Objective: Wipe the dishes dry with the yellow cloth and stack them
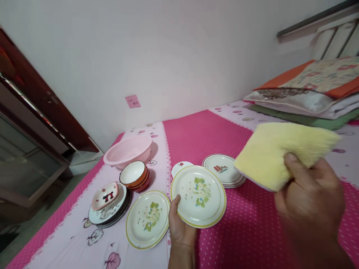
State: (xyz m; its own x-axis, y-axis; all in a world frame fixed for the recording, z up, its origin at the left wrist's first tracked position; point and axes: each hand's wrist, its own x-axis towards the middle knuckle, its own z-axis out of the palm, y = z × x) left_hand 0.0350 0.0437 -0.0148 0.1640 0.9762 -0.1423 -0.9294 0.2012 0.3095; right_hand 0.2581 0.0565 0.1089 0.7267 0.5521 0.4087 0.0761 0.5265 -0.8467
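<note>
My left hand [181, 228] grips a yellow-rimmed plate [198, 196] by its lower left edge, thumb on top and the other fingers hidden beneath. The plate is tilted up, its green floral print facing me. Up at the right, my right hand [311, 194] pinches a fluffy yellow cloth [280, 149], apart from the plate. A matching floral plate [148, 219] lies flat on the bedspread just left of my left hand. Partly behind the held plate are a stack of red-rimmed plates [221, 170] and a small white dish [181, 166] with a red flower.
A pink basin [129, 149] stands near the wall, with stacked orange bowls [134, 174] before it. Dark-edged plates [110, 215] carry a pink square dish [105, 196]. Folded bedding and pillows [303, 93] lie at the back right. The bed's left edge drops to the floor.
</note>
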